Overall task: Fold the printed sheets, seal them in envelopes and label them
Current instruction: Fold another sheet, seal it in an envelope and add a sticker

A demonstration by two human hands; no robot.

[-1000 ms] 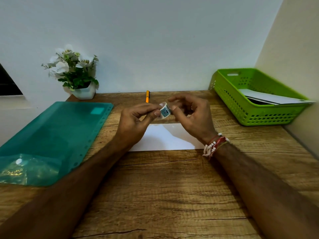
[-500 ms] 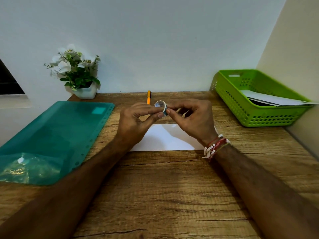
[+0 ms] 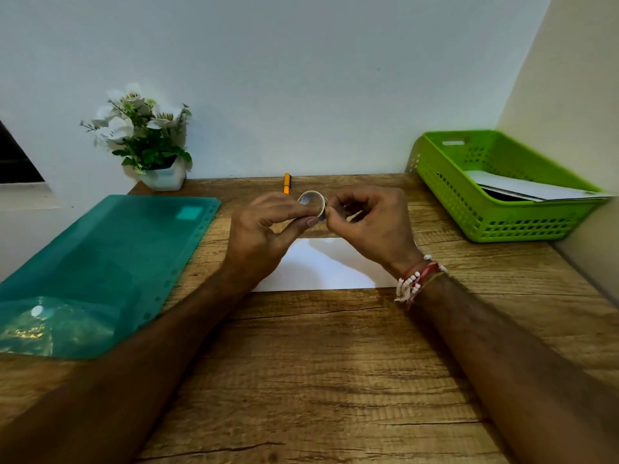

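A small roll of tape (image 3: 313, 200) is held up above the desk between both hands. My left hand (image 3: 264, 234) pinches it between thumb and forefinger. The thumb and forefinger of my right hand (image 3: 370, 226) pinch at the roll's right edge. Below the hands a white envelope (image 3: 321, 267) lies flat on the wooden desk (image 3: 318, 380), partly hidden by them. An orange pen (image 3: 286, 183) lies behind the hands near the wall.
A green plastic basket (image 3: 469, 209) with white papers (image 3: 536, 190) in it stands at the back right against the wall. A teal punched plastic sleeve (image 3: 100, 262) covers the desk's left side. A white potted flower (image 3: 147, 142) stands at the back left.
The roll has turned in my fingers: its printed side faced me before, now its open round end faces up. Both hands stay close together above the envelope.
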